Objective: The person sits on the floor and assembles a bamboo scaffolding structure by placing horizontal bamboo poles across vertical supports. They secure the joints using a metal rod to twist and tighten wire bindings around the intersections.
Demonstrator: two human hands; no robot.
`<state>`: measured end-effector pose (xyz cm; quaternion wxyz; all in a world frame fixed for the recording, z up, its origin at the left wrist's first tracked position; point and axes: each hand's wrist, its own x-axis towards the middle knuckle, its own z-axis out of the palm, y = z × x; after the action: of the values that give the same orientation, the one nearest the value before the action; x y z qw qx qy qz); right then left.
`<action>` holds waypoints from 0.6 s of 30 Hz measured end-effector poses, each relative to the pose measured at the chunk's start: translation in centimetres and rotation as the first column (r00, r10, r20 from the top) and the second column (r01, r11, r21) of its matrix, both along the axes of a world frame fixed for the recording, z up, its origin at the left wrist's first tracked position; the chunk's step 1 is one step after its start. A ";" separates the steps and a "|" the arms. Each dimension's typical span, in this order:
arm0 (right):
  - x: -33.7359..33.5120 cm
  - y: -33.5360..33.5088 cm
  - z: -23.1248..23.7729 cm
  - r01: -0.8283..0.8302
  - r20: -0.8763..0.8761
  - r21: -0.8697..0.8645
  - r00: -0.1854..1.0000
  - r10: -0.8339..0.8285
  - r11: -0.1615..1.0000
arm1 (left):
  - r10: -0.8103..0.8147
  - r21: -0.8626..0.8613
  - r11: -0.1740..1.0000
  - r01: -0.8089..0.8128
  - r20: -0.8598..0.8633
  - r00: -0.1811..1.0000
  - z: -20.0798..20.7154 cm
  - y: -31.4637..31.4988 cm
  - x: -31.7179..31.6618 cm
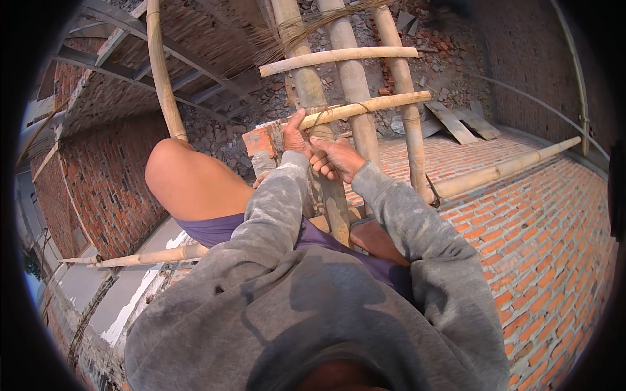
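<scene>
My left hand is at the left end of a split bamboo crosspiece, its thumb raised against that end and its other fingers mostly hidden. Close beside it, my right hand has its fingers curled tightly just under the crosspiece. Whatever they pinch is too small or too covered to make out. A thin dark tie wraps the crosspiece where it crosses the left upright bamboo pole. Both hands are in front of this pole.
Another split crosspiece lies farther up across the poles, below loose thin strips. A broken brick edge stands left of my hands. Rubble and boards lie far below. A brick wall spreads right, beside a horizontal bamboo pole.
</scene>
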<state>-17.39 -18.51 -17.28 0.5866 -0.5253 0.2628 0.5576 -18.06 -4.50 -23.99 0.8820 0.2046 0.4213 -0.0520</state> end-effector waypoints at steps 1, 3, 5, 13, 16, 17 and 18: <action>0.0 -1.7 1.0 -0.317 0.262 -0.221 0.892 0.369 0.922 | 0.028 -0.020 0.999 -0.028 0.009 1.000 -0.2 -0.1 0.0; 0.4 -4.3 3.3 -0.556 0.396 -0.716 0.173 0.902 0.422 | 0.058 0.014 0.998 -0.058 -0.008 0.998 -0.6 -0.1 0.0; 1.1 -5.0 5.6 -0.208 0.551 -0.807 0.070 0.832 0.552 | 0.084 0.064 0.995 -0.082 -0.037 0.996 -1.0 -0.3 0.0; 3.0 2.5 7.8 -0.079 0.406 -0.905 -0.455 0.792 0.419 | 0.005 -0.050 0.999 -0.001 0.065 0.998 -2.1 0.2 -0.3; 1.9 5.3 4.9 -0.091 0.309 -0.950 -0.405 0.860 0.298 | -0.146 -0.044 0.987 0.154 0.155 0.977 -2.6 1.4 -0.8; 1.4 5.8 3.9 -0.048 0.287 -0.956 -0.383 0.878 0.291 | -0.158 -0.070 0.983 0.168 0.138 0.978 -2.8 1.6 -0.9; 1.1 6.0 2.9 -0.041 0.242 -0.969 -0.346 0.906 0.243 | -0.167 -0.086 0.979 0.184 0.168 0.971 -3.1 1.8 -1.1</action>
<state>-16.29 -12.49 -14.34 -0.0258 -0.9322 -0.3353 0.1338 -19.15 -2.71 -27.05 0.9141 0.1995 0.3262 -0.1347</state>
